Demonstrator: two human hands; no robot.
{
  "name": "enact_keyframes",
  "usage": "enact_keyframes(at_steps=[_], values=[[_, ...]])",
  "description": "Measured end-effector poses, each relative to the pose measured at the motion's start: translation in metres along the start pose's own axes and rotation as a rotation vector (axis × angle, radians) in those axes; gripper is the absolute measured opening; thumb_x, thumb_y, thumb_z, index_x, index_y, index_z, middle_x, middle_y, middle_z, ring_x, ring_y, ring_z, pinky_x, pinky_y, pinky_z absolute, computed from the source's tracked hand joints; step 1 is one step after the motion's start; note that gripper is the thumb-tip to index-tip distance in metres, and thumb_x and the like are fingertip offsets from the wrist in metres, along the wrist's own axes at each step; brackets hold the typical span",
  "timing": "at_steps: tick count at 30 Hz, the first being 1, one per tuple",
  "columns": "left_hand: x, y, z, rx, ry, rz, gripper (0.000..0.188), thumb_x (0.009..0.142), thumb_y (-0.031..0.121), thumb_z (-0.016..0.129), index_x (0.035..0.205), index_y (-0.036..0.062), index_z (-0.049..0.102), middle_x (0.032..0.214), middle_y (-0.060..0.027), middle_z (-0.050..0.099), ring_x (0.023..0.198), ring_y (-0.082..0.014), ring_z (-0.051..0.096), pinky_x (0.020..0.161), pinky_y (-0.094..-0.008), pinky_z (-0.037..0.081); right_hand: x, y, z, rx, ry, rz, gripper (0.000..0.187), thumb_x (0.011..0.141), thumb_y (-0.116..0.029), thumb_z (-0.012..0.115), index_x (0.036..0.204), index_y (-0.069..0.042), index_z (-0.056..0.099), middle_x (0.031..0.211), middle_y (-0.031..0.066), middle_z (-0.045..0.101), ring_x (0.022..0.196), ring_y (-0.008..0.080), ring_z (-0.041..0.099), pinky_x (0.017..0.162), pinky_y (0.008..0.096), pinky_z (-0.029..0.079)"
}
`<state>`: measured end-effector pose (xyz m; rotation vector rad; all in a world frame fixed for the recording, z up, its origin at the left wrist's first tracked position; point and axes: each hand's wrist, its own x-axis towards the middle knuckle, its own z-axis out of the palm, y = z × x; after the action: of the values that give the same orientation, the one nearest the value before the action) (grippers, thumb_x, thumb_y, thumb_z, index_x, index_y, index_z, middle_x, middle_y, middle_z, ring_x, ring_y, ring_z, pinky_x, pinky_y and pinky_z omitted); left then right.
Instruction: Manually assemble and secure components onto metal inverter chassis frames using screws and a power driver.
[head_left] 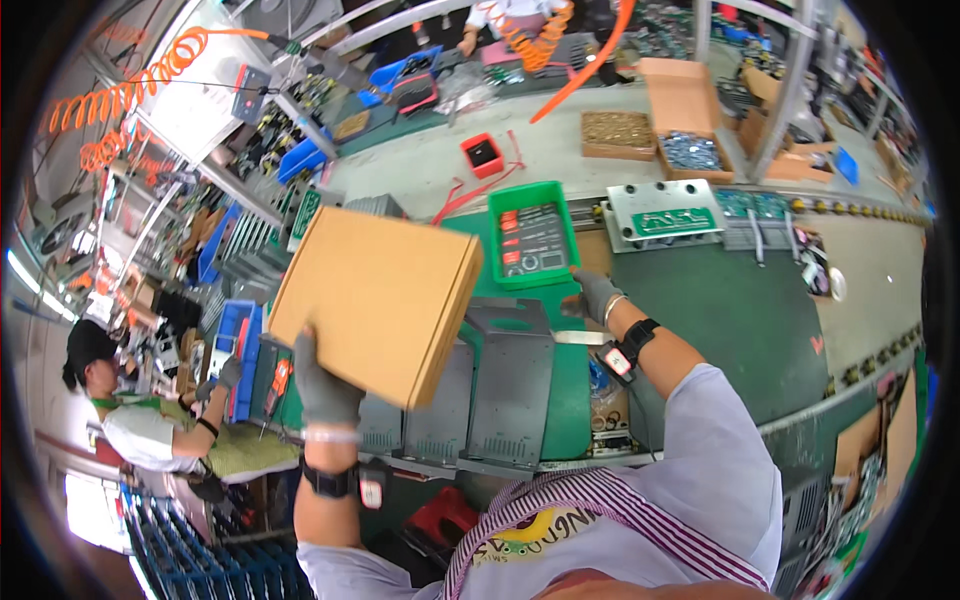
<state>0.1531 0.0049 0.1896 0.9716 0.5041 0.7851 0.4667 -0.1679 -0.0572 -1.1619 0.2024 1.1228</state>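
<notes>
A flat brown cardboard box (375, 290) is raised over the left part of the workbench, tilted, with my gloved left hand (327, 385) closed on its near lower edge. My gloved right hand (597, 298) is at the near right corner of a green plastic bin (497, 262), its fingers hooked at the rim. Inside the bin lie dark printed packs or booklets (535, 240). Several grey sheet-metal covers (505, 390) stand side by side on the green mat, nearer to me than the bin.
Right of the bin is a white metal panel with a green circuit board (675, 220). A small red tray (482, 155) and open cartons of small parts (690, 150) lie farther back. At left, a co-worker (150, 430) reaches toward a blue bin (235, 335). Orange coiled hoses (165, 60) hang above.
</notes>
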Motion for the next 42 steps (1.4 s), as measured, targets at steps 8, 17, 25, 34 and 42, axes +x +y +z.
enact_keyframes(at_steps=[8, 17, 25, 34, 42], values=[[0.178, -0.085, 0.028, -0.081, 0.313, -0.171, 0.046, 0.082, 0.025, 0.053, 0.121, 0.0046, 0.040, 0.119, -0.0125, 0.048, 0.108, -0.0277, 0.046, 0.096, -0.0401, 0.033, 0.076, -0.022, 0.018, 0.296, 0.263, -0.062, 0.031, 0.078, -0.008, 0.043, 0.108, -0.005, 0.040, 0.089, 0.0227, 0.053, 0.050, 0.0322, 0.057, 0.042, 0.0412, 0.051], [0.267, -0.182, 0.028, 0.154, 0.369, -0.383, 0.042, 0.083, 0.026, 0.052, 0.120, 0.0089, 0.040, 0.115, -0.0100, 0.051, 0.103, -0.0261, 0.050, 0.090, -0.0392, 0.040, 0.122, -0.086, -0.023, 0.353, 0.194, -0.210, 0.028, 0.080, -0.020, 0.052, 0.102, -0.003, 0.046, 0.081, 0.0155, 0.054, 0.060, 0.0293, 0.058, 0.046, 0.0377, 0.051], [0.266, -0.193, 0.033, 0.476, 0.257, -0.837, 0.046, 0.087, 0.038, 0.044, 0.122, 0.0102, 0.036, 0.118, -0.0112, 0.048, 0.105, -0.0293, 0.049, 0.084, -0.0478, 0.042, 0.070, -0.026, 0.040, 0.229, -0.329, 0.396, 0.052, 0.081, -0.033, 0.057, 0.120, -0.006, 0.036, 0.101, 0.0149, 0.044, 0.089, 0.0351, 0.050, 0.070, 0.0452, 0.050], [0.251, -0.148, 0.005, 0.846, 0.266, -0.872, 0.036, 0.086, 0.018, 0.049, 0.117, 0.0043, 0.039, 0.098, -0.0144, 0.058, 0.074, -0.0265, 0.063, 0.052, -0.0412, 0.053, 0.088, -0.024, 0.064, -0.827, -0.233, -0.296, 0.080, 0.072, -0.045, 0.061, 0.128, -0.002, 0.022, 0.126, 0.0196, 0.031, 0.106, 0.0366, 0.044, 0.080, 0.0461, 0.044], [0.270, -0.106, 0.042, 0.784, -0.225, -0.367, 0.025, 0.084, 0.013, 0.048, 0.103, -0.0009, 0.046, 0.098, -0.0136, 0.057, 0.094, -0.0247, 0.057, 0.076, -0.0376, 0.051, 0.072, -0.034, 0.095, -1.557, -0.035, -0.918, 0.083, 0.072, -0.044, 0.057, 0.129, 0.003, 0.019, 0.125, 0.0226, 0.032, 0.117, 0.0341, 0.035, 0.092, 0.0376, 0.035]])
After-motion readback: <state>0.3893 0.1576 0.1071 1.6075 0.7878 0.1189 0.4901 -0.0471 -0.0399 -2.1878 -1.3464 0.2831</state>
